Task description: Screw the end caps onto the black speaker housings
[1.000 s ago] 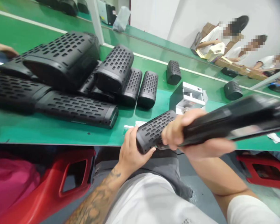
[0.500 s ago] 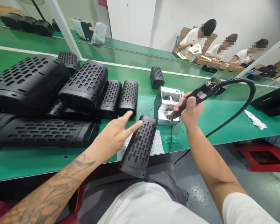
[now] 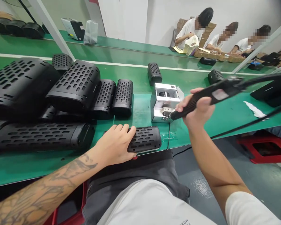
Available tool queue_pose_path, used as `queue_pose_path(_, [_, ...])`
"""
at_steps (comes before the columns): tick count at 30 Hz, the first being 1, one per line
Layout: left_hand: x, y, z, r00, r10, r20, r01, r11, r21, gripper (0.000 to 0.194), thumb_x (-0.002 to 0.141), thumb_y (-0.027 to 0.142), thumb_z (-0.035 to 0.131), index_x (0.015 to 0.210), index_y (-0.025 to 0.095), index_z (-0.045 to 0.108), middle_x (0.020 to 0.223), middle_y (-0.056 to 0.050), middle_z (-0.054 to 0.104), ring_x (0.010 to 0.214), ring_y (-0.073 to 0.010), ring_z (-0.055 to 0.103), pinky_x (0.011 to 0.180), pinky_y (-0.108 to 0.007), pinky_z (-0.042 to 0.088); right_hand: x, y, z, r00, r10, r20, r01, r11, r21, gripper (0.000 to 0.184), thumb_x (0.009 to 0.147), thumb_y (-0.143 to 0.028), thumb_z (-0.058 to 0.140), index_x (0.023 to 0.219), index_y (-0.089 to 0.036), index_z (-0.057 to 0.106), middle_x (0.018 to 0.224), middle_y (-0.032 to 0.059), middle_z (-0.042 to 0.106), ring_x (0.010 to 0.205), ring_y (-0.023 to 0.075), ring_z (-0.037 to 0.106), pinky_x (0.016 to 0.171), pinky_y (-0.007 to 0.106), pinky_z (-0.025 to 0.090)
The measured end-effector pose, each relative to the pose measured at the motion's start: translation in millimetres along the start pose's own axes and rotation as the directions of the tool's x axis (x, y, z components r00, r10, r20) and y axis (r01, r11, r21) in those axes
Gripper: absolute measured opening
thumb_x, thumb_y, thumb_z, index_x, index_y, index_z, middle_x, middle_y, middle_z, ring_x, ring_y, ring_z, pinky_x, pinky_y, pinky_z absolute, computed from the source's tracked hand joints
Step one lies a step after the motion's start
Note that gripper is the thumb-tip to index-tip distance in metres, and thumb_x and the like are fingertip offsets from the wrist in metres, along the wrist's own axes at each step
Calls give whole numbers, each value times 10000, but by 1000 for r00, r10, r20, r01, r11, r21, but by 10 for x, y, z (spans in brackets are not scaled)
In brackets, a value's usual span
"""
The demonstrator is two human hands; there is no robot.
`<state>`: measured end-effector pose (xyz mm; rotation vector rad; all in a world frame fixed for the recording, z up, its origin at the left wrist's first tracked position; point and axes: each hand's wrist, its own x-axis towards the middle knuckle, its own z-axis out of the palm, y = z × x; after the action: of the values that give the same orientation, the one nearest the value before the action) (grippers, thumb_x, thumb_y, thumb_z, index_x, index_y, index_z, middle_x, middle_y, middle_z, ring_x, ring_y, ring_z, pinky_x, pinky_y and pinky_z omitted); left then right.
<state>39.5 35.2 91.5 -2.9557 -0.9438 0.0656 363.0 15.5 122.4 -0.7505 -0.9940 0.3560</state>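
Note:
My left hand (image 3: 114, 144) grips a short black perforated casing (image 3: 146, 138) that lies sideways at the near edge of the green bench (image 3: 140, 112). My right hand (image 3: 198, 109) is closed on a black corded electric screwdriver (image 3: 213, 93), its tip down at the front of a small white screw feeder box (image 3: 165, 101). The driver's cable runs off to the right.
A pile of black perforated casings (image 3: 67, 90), long and short, fills the bench's left side. Single short casings (image 3: 154, 73) stand further back. Three people work at a far table (image 3: 215, 53). A red stool (image 3: 262, 150) stands at the right, a white scrap (image 3: 255, 109) lies on the bench.
The short casing went from standing tilted over the bench edge to lying sideways on it, and my left hand closed on it. My right hand with the screwdriver stayed at the feeder box.

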Motion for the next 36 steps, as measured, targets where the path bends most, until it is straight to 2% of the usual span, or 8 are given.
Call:
queue_pose_path(3, [-148, 139, 37, 981, -194, -9, 195, 980, 33, 670, 948, 603, 962, 1434, 202, 735, 1160, -164, 781, 1045, -416, 779, 892, -485, 586, -177, -422, 46, 991, 47, 127, -70, 981, 181, 521, 949, -819, 980, 1087, -326, 876, 647, -46, 713, 429, 202, 617, 459, 385, 579])
queue_pose_path(5, [-189, 191, 63, 970, -243, -22, 244, 969, 32, 718, 954, 638, 958, 1462, 187, 726, 1184, -179, 781, 1070, -431, 769, 906, -493, 573, -328, -608, 92, 955, 104, 278, -170, 959, 226, 479, 976, -773, 977, 1136, -328, 903, 683, -19, 761, 432, 213, 633, 476, 409, 607])
queue_pose_path(7, [-198, 213, 79, 966, -257, -20, 257, 966, 16, 754, 942, 647, 974, 1475, 175, 725, 1205, -188, 778, 1089, -439, 766, 929, -501, 564, -468, -665, 153, 915, 146, 377, -241, 946, 218, 476, 1004, -763, 960, 1166, -318, 909, 707, 1, 789, 449, 224, 662, 497, 421, 625])
queue_pose_path(10, [-197, 224, 83, 965, -262, -23, 262, 965, 0, 765, 938, 645, 989, 1482, 174, 730, 1234, -192, 776, 1110, -438, 767, 943, -501, 554, -603, -563, 258, 892, 144, 428, -260, 939, 225, 511, 999, -773, 960, 1157, -292, 888, 693, 2, 785, 453, 223, 678, 488, 397, 609])
queue_pose_path(18, [-216, 228, 70, 970, -238, -43, 238, 971, -3, 758, 935, 666, 1015, 1462, 194, 744, 1250, -193, 784, 1138, -445, 768, 964, -524, 571, -706, -311, 456, 910, 180, 373, -263, 947, 185, 574, 884, -812, 1034, 989, -286, 830, 597, -29, 730, 372, 188, 589, 402, 346, 531])
queue_pose_path(23, [-202, 208, 78, 975, -217, -40, 215, 976, -43, 692, 968, 659, 998, 1417, 195, 750, 1248, -193, 788, 1154, -447, 763, 940, -522, 555, -716, -290, 469, 875, 181, 449, -305, 926, 221, 504, 879, -700, 1083, 946, -268, 832, 619, -30, 755, 384, 167, 606, 418, 316, 547])
queue_pose_path(28, [-184, 215, 79, 975, -221, -34, 218, 973, -75, 722, 968, 639, 1005, 1436, 154, 746, 1237, -212, 796, 1138, -469, 772, 921, -537, 551, -696, -295, 481, 842, 258, 473, -374, 912, 167, 554, 831, -712, 1112, 918, -264, 797, 587, -44, 730, 362, 161, 586, 406, 310, 548])
queue_pose_path(36, [-188, 248, 102, 972, -234, -13, 233, 971, -61, 816, 990, 640, 974, 1549, 101, 725, 1304, -257, 810, 1182, -490, 785, 936, -559, 569, -700, -237, 413, 776, 196, 600, -385, 900, 204, 437, 906, -604, 1106, 952, -251, 853, 642, -23, 756, 436, 163, 643, 491, 320, 626])
